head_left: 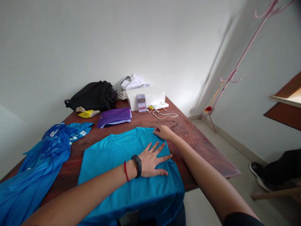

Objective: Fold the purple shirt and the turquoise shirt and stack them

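A turquoise T-shirt (113, 166) lies spread on the wooden table, its neckline toward the wall and its lower part hanging over the near edge. My left hand (152, 159) rests flat on the right side of the shirt with fingers spread. A black fitness band and a red cord circle that wrist. At the shirt's far right corner, near the shoulder, my right hand (163, 131) pinches the fabric between thumb and fingers. A folded sleeve lies on the shirt beside that hand.
Left on the wooden table (207, 153) is a crumpled blue garment (51, 153). Behind sit folded purple cloth (115, 117), yellow packaging (87, 113), a black backpack (91, 95), a white box (150, 93) and a white cable (166, 116). A pink coat stand (246, 51) rises at right.
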The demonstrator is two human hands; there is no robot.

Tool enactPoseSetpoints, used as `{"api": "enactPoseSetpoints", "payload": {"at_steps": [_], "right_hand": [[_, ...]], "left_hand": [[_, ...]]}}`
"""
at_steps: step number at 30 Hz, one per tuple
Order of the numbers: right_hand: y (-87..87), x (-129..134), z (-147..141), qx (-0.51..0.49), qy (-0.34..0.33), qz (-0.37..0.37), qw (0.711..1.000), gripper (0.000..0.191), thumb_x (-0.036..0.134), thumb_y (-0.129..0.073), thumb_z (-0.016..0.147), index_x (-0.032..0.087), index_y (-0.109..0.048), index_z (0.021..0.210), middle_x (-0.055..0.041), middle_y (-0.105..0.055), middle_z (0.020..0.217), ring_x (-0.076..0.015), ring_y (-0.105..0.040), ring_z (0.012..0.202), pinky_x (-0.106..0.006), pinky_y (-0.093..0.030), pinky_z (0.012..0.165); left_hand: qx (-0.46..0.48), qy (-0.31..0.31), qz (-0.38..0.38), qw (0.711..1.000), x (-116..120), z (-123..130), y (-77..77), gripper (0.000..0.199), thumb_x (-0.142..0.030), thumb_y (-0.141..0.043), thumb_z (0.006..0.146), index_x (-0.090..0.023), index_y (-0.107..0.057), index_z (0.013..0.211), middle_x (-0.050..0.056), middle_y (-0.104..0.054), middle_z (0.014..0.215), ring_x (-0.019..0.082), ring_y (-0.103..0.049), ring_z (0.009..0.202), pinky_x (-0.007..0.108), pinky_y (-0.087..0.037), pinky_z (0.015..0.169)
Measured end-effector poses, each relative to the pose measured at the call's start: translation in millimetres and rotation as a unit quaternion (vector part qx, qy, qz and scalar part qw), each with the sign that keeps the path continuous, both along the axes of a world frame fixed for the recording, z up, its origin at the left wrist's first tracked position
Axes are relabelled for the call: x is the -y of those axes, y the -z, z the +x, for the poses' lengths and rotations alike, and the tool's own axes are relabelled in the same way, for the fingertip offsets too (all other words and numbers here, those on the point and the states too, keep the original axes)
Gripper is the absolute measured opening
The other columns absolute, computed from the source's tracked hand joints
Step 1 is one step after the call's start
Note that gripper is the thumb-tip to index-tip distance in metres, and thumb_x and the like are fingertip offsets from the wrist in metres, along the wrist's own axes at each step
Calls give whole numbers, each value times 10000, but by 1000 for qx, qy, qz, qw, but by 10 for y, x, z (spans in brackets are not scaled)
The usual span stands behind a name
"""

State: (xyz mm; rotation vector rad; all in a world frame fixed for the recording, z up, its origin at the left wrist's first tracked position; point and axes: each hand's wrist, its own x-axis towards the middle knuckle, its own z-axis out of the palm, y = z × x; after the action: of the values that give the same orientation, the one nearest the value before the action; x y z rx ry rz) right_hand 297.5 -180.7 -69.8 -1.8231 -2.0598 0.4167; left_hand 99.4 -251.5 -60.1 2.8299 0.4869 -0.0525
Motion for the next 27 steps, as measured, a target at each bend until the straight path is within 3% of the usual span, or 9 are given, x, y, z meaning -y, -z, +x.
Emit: {"api": "enactPoseSetpoints", "payload": {"at_steps": [7, 14, 19, 27], "right_hand": [[30, -16, 12, -3, 20, 7, 1000, 178, 336, -628, 865, 191, -732, 871, -56, -728, 798, -198, -652, 730, -254, -365, 601], [31, -6, 5, 4, 40, 15, 999, 183, 354, -630, 868, 193, -716, 881, -54, -721, 792, -205, -652, 744, -257, -364, 611], [26, 3, -13, 5, 38, 17, 999, 168, 339, -629, 872, 199, -716, 907, -52, -729, 827, -199, -652, 764, -254, -382, 643], [74, -11, -12, 2, 39, 21, 999, 173, 351, -627, 874, 194, -698, 889, -30, -715, 786, -178, -640, 714, -247, -361, 617]], "left_hand": [[12, 26, 0, 1000, 65, 122, -12, 745, -758, -371, 909, -387, -283, 1549, 93, -150, 1651, 430, -102, 1492, 700, -146, 1133], [23, 7, -45, 999, 142, 157, -19, 760, -793, -440, 853, -448, -323, 1520, 59, -114, 1659, 485, -37, 1480, 771, -41, 1101], [13, 5, -34, 999, 171, 167, -4, 768, -825, -409, 839, -475, -304, 1514, 50, -75, 1666, 495, -16, 1477, 807, -34, 1056], [73, 6, -19, 997, 201, 123, 40, 726, -807, -363, 872, -450, -354, 1503, 63, -149, 1653, 466, -59, 1485, 774, -53, 1086]]}}
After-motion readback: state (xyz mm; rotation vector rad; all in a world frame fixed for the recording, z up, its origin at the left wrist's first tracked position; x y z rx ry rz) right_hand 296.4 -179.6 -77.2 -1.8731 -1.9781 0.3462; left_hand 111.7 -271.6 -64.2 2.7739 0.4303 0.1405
